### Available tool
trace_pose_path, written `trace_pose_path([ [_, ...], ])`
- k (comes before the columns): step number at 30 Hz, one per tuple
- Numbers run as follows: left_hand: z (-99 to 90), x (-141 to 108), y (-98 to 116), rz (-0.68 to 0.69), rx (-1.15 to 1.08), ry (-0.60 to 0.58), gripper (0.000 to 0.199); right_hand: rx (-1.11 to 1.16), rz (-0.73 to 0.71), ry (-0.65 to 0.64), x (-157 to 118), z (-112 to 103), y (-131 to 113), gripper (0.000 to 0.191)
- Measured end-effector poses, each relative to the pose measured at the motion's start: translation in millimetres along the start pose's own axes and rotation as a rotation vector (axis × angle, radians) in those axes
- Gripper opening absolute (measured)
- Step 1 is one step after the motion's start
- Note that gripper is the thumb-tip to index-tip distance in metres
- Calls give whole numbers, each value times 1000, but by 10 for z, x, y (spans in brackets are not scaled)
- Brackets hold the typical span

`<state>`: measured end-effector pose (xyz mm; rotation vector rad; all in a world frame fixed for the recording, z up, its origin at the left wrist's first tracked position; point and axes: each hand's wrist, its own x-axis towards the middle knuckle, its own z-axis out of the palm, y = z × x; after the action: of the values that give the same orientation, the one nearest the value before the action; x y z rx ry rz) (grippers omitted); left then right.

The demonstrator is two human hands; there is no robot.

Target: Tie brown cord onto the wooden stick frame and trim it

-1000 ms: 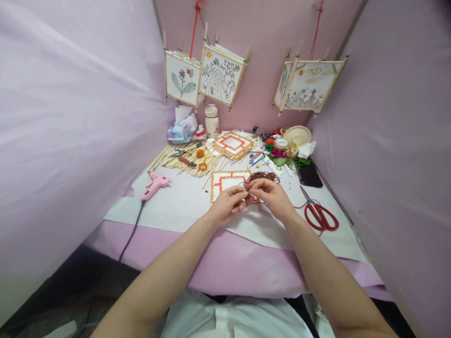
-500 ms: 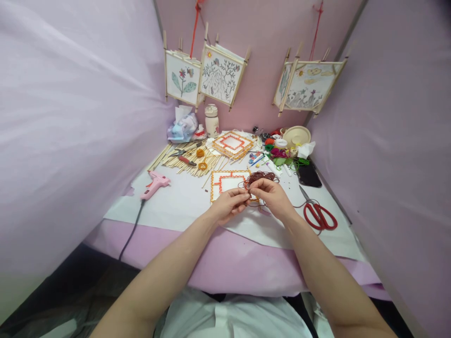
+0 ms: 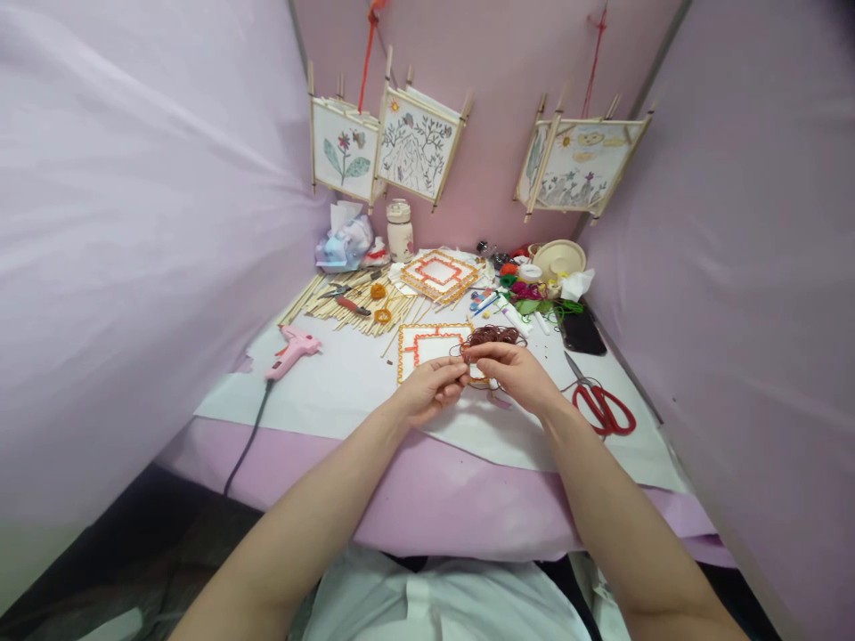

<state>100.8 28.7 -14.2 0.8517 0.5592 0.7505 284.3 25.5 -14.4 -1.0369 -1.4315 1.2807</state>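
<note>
My left hand [image 3: 435, 388] and my right hand [image 3: 513, 372] meet at the middle of the table, fingertips close together. Both pinch a thin brown cord, mostly hidden by the fingers. Just behind them lies a loose bundle of brown cord [image 3: 495, 335], with a strand trailing right toward the red-handled scissors [image 3: 605, 408]. Under and behind my hands is a square panel [image 3: 409, 342] edged in orange-yellow with a red inner outline; its near right part is covered by my hands.
At left a pink glue gun [image 3: 294, 349] trails its cable over the table edge. Thin sticks [image 3: 334, 312] and pliers [image 3: 351, 304] lie behind it. A second decorated panel [image 3: 441, 274], a bottle [image 3: 400, 231] and a phone [image 3: 581, 329] sit farther back. Paper lanterns [image 3: 420, 142] hang above.
My right hand's fingers have stretched out slightly and shifted a little left at the cord. My left hand keeps its pinch; the view has moved slightly.
</note>
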Motion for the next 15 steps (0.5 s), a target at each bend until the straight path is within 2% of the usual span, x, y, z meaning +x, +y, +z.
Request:
trace_pose_path([
  [5,1,-13,-1,-59,15,-40,31,28,7,-32,-9,11,4,25],
  [15,-39,16,-58,-47,12,-56,28,1,7,-25,-24,18,-11,19],
])
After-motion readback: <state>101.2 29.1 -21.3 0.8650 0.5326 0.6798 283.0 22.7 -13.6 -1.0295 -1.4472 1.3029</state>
